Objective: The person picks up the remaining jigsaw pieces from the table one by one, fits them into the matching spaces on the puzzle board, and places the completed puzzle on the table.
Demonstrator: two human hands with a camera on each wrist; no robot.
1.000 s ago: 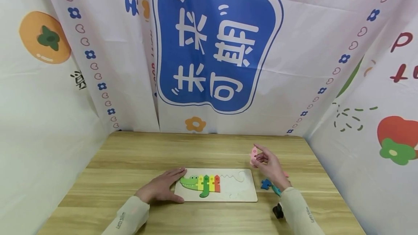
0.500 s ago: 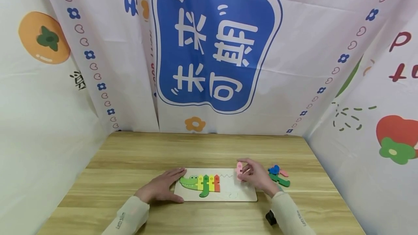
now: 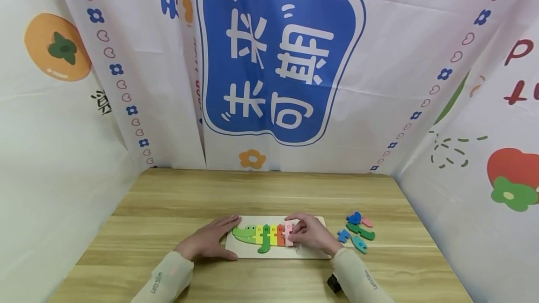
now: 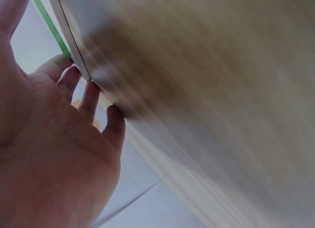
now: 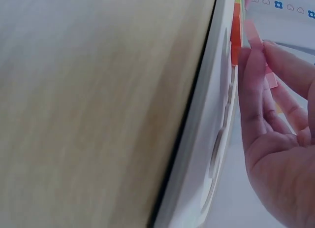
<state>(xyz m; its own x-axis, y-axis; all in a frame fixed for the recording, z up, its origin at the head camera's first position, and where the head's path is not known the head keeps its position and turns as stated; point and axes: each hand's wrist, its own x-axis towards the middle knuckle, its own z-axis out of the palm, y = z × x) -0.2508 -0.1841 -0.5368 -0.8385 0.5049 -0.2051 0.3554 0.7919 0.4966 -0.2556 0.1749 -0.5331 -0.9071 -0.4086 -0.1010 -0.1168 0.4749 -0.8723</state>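
Bright, even, nearly shadowless light fills the wide-angle, edge-bowed head view, while both wrist views are close and heavily blurred.

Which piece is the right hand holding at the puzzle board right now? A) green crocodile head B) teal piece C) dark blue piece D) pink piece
D: the right hand pinches the pink piece against the board, right beside the red piece; the blue, teal and green spares lie loose on the table.

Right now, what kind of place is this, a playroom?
Probably a small play corner rather than a whole room: a wooden table boxed in by cartoon-printed cloth walls, with a crocodile puzzle board and loose coloured pieces laid out on it.
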